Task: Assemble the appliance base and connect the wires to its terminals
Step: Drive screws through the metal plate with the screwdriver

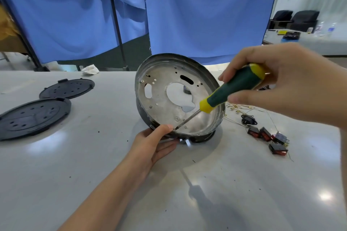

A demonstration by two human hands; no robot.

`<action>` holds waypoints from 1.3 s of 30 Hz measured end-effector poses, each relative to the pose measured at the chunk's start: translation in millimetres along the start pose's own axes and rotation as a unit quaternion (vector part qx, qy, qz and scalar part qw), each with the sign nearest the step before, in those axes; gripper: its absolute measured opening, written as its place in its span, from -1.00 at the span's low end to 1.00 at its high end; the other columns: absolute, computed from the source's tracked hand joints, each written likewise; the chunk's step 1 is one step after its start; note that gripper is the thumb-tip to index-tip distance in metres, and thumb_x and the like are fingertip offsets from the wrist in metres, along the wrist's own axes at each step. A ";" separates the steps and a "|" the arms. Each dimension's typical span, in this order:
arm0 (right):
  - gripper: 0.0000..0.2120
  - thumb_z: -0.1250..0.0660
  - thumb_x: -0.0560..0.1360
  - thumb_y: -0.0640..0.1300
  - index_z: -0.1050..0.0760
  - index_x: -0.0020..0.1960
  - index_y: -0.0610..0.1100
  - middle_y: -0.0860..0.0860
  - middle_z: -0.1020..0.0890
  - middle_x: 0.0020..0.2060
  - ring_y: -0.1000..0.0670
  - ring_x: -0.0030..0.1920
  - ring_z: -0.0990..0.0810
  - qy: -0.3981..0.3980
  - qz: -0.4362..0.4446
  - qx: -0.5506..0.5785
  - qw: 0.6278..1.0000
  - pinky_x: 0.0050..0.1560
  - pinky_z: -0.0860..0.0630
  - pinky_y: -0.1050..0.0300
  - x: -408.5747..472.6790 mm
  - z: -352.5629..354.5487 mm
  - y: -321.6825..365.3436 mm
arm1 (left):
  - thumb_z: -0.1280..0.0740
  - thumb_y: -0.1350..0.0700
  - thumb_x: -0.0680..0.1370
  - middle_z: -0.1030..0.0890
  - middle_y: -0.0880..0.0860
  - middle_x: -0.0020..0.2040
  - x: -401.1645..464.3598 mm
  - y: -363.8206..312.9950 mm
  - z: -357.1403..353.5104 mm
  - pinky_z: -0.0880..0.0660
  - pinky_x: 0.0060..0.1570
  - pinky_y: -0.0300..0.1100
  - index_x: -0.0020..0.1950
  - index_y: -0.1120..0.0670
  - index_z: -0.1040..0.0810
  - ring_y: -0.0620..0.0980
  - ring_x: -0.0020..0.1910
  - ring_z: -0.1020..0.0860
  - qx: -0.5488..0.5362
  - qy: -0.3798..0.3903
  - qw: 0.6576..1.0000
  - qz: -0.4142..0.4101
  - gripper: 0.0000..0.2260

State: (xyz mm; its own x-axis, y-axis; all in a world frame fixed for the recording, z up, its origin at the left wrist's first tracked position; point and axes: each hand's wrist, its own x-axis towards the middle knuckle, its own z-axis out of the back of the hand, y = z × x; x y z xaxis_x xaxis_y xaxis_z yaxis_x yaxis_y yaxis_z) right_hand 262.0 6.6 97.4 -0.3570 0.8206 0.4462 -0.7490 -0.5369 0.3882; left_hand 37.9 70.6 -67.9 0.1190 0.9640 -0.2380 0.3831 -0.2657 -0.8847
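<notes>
Appliance base (165,99), tilted on the counter (206,184) by the gripping left hand (154,144), exposes its rim to the screwdriver (232,88) clasped in the right hand (277,84).

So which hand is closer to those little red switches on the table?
Right. The right hand hangs above and just behind the red switches, gripping the screwdriver. The left hand holds the metal base, farther off on its other side.

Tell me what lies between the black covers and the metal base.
Only bare table between the black covers and the metal base, in the head view.
</notes>
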 end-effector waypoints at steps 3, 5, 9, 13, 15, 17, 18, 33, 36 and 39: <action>-0.69 -0.37 0.28 0.30 -0.53 -0.09 0.15 0.21 -0.61 -0.22 0.13 -0.33 -0.57 -0.062 0.002 -0.013 0.998 -0.31 -0.52 0.24 1.6 -4.3 3.7 | -0.43 0.18 0.47 -0.67 0.30 0.02 -4.2 -0.3 -6.1 -0.65 -0.06 -0.07 0.07 0.34 -0.56 0.21 -0.02 -0.69 -0.001 0.014 1.000 0.021 -0.73; -0.66 -0.32 0.35 0.34 -0.50 -0.09 0.10 0.11 -0.60 -0.24 0.08 -0.34 -0.53 -0.111 0.016 -0.019 0.994 -0.29 -0.49 0.26 3.5 -9.7 7.2 | -0.49 0.15 0.37 -0.67 0.30 0.03 -8.9 -0.7 -11.1 -0.65 -0.10 -0.09 0.09 0.35 -0.56 0.20 -0.01 -0.69 0.001 0.035 0.999 0.037 -0.61; -0.87 -0.20 0.51 0.17 -0.43 -0.06 0.15 -0.04 -0.61 -0.17 0.11 -0.39 -0.50 -0.118 0.031 0.114 0.986 -0.43 -0.44 0.28 9.7 -12.6 5.5 | -0.50 0.04 0.24 -0.69 0.27 -0.04 -19.5 -1.8 -21.3 -0.65 -0.13 -0.11 -0.08 0.26 -0.66 0.18 -0.03 -0.69 0.025 0.085 0.993 0.078 -0.63; -0.71 -0.07 0.48 -0.10 -0.53 -0.08 0.16 0.03 -0.67 -0.07 0.10 -0.30 -0.51 -0.072 -0.020 0.280 0.957 -0.40 -0.41 0.31 13.6 5.0 -8.9 | -0.56 0.06 0.23 -0.68 0.31 -0.10 -24.9 -3.7 -29.5 -0.67 -0.16 -0.06 -0.02 0.29 -0.58 0.19 -0.13 -0.70 0.067 0.109 0.980 0.152 -0.55; -0.73 -0.10 0.55 -0.08 -0.53 0.10 0.12 0.00 -0.67 -0.05 0.06 -0.21 -0.55 -0.082 0.006 0.258 0.963 -0.30 -0.45 0.30 11.1 4.3 -14.3 | -0.53 0.04 0.24 -0.67 0.35 -0.07 -27.7 -5.5 -31.9 -0.66 -0.19 -0.06 0.05 0.30 -0.53 0.20 -0.14 -0.70 0.084 0.134 0.968 0.195 -0.49; -0.78 -0.19 0.58 -0.06 -0.50 0.18 0.05 -0.05 -0.65 -0.15 -0.03 -0.15 -0.58 -0.123 0.019 0.245 0.962 -0.22 -0.46 0.29 11.3 -1.6 -17.8 | -0.52 0.02 0.18 -0.66 0.35 -0.06 -29.3 -6.6 -34.0 -0.65 -0.19 -0.06 0.07 0.28 -0.52 0.23 -0.10 -0.69 0.089 0.166 0.957 0.219 -0.44; -0.81 -0.25 0.57 -0.03 -0.50 0.17 0.03 -0.04 -0.63 -0.20 -0.07 -0.15 -0.59 -0.147 0.018 0.229 0.962 -0.20 -0.48 0.24 12.7 -5.8 -18.6 | -0.53 0.01 0.17 -0.67 0.34 -0.06 -29.2 -7.5 -35.3 -0.64 -0.18 -0.07 0.06 0.27 -0.52 0.23 -0.09 -0.69 0.097 0.181 0.953 0.224 -0.43; -0.77 -0.16 0.57 -0.20 -0.44 0.20 -0.06 -0.09 -0.61 0.10 -0.02 0.05 -0.65 -0.117 0.015 0.485 0.867 0.07 -0.60 0.03 30.9 -42.2 3.3 | -0.44 -0.28 0.15 -0.67 0.29 -0.11 -13.3 -20.2 -13.2 -0.51 -0.39 -0.21 0.03 0.17 -0.55 -0.02 -0.55 -0.43 0.208 0.168 0.946 0.186 -0.35; -0.80 -0.30 0.57 -0.19 -0.45 0.19 -0.08 -0.10 -0.54 -0.09 0.03 -0.12 -0.60 -0.227 0.020 0.311 0.923 0.02 -0.60 0.11 31.3 -53.6 8.6 | -0.41 -0.29 0.17 -0.67 0.27 -0.12 -12.0 -19.0 -13.1 -0.43 -0.42 -0.25 0.06 0.17 -0.54 -0.04 -0.57 -0.34 0.217 0.182 0.940 0.193 -0.33; -0.81 -0.22 0.61 -0.16 -0.47 0.20 -0.04 -0.17 -0.56 -0.07 -0.13 -0.04 -0.54 -0.226 0.008 0.248 0.942 0.03 -0.57 0.09 38.3 -55.7 14.5 | -0.38 -0.28 0.27 -0.68 0.26 -0.10 -12.3 -15.3 -14.3 -0.38 -0.43 -0.27 0.13 0.18 -0.54 -0.05 -0.57 -0.30 0.226 0.194 0.935 0.194 -0.36</action>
State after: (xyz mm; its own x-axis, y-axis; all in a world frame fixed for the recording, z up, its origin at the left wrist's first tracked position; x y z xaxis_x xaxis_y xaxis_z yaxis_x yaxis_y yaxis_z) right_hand 206.3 41.1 75.2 -0.0076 0.7052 0.7089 -0.3528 -0.6653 0.6580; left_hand 43.7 62.6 -45.7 0.5256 0.6951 -0.4905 -0.1744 -0.4763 -0.8618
